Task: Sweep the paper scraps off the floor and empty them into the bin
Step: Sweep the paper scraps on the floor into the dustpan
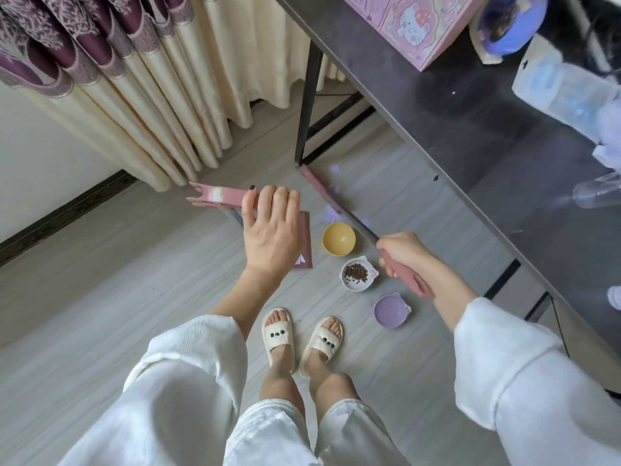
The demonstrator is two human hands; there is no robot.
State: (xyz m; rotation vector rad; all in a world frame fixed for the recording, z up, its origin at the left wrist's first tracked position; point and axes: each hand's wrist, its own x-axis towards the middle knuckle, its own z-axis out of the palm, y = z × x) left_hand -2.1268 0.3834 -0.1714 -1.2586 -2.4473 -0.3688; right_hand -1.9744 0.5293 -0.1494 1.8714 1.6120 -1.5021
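Note:
My left hand (271, 227) grips the pink handle (215, 196) of a dustpan. The pan (305, 237) sits on the floor below my hand, with a small paper scrap (301, 260) in it. My right hand (401, 252) grips the pink end of a broom handle (408, 277). The broom's dark shaft runs up-left to its pink head (319, 190), which rests on the floor by the table leg. Pale lilac paper scraps (335, 169) lie around the broom head, one (331, 215) close to the yellow bowl. No bin is in view.
A yellow bowl (338, 238), a white dish of kibble (359, 276) and a lilac dish (391, 311) stand on the floor by my slippered feet (302, 338). A dark table (470, 129) with boxes spans the right. Curtains (134, 79) hang at the left.

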